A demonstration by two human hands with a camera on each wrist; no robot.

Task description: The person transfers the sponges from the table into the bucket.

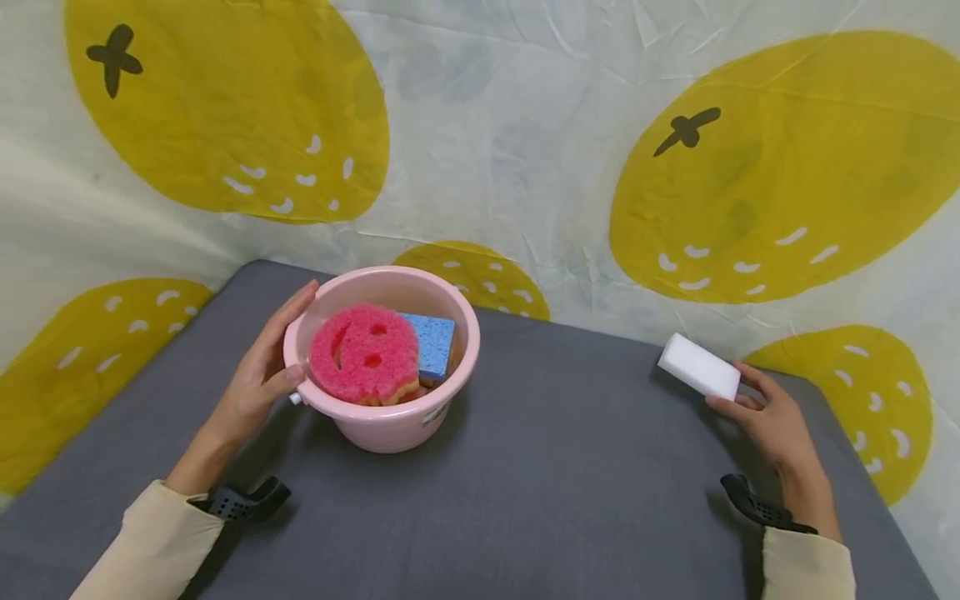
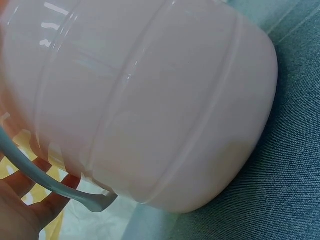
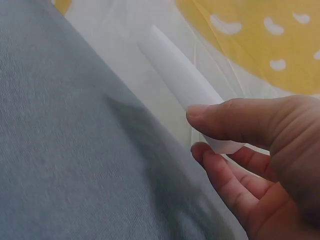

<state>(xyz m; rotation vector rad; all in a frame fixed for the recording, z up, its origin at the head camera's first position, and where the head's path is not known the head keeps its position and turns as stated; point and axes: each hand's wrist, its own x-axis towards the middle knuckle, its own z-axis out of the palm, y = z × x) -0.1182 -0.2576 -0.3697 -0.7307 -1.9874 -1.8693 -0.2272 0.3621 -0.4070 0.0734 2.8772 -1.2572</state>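
Observation:
My left hand (image 1: pixel 258 379) holds the rim of a pink plastic bucket (image 1: pixel 390 429) on its left side, thumb near the edge and fingers along the outside. In the left wrist view the bucket's smooth wall (image 2: pixel 160 100) fills most of the picture, with a grey handle (image 2: pixel 55 182) crossing in front of the fingers. Inside the bucket lie a round pink sponge (image 1: pixel 360 354) with face-like holes and a blue rectangular sponge (image 1: pixel 433 342). On the right, my right hand (image 1: pixel 776 421) pinches one end of a white sponge block (image 1: pixel 697 367), raised above the table in the right wrist view.
A dark grey cloth covers the table (image 1: pixel 555 475). Behind it hangs a pale curtain (image 1: pixel 495 108) with large yellow fruit prints, close to the table's back edge. Each wrist wears a black strap (image 1: pixel 243 500).

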